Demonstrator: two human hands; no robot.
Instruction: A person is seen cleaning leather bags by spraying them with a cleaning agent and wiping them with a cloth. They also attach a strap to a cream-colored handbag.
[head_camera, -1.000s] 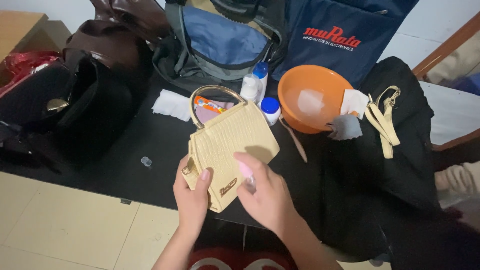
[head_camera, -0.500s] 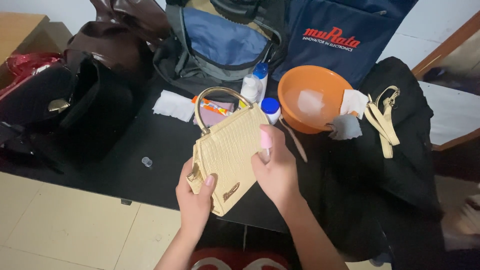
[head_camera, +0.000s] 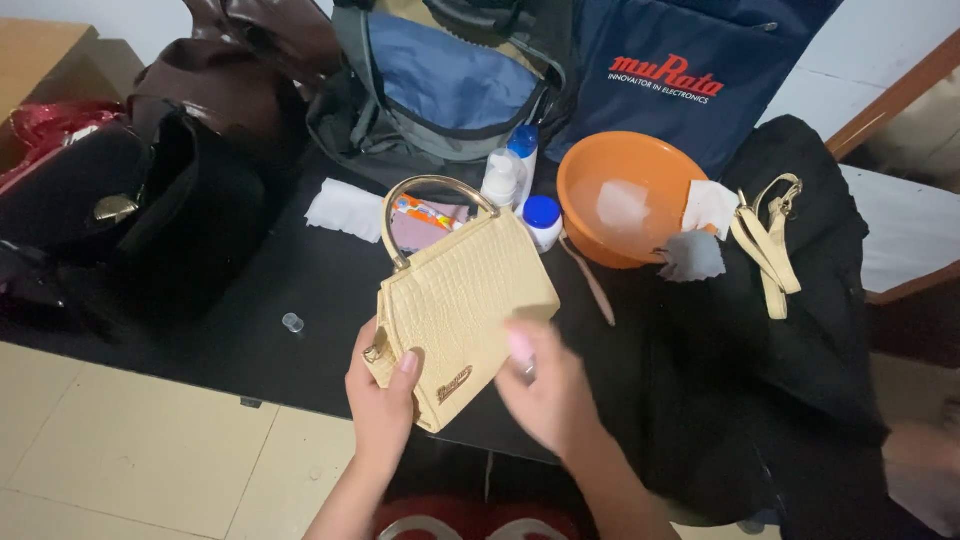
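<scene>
Between the two hands sits a small tan bag (head_camera: 462, 310). Left hand (head_camera: 385, 400) grips its corner to keep it steady. Right hand (head_camera: 545, 385) lies open on its front, blurry, beside an orange bowl (head_camera: 625, 195).

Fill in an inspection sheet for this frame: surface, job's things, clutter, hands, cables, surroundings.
Surface: black table, crowded at the back.
Job's things: cream handbag with gold handle, held tilted over the table edge.
Clutter: orange bowl, white bottles, white cloth, cream strap, several dark bags.
Hands: left hand grips the handbag's lower corner; right hand is blurred against its front.
Cables: nothing seen.
Surroundings: pale tiled floor.
</scene>
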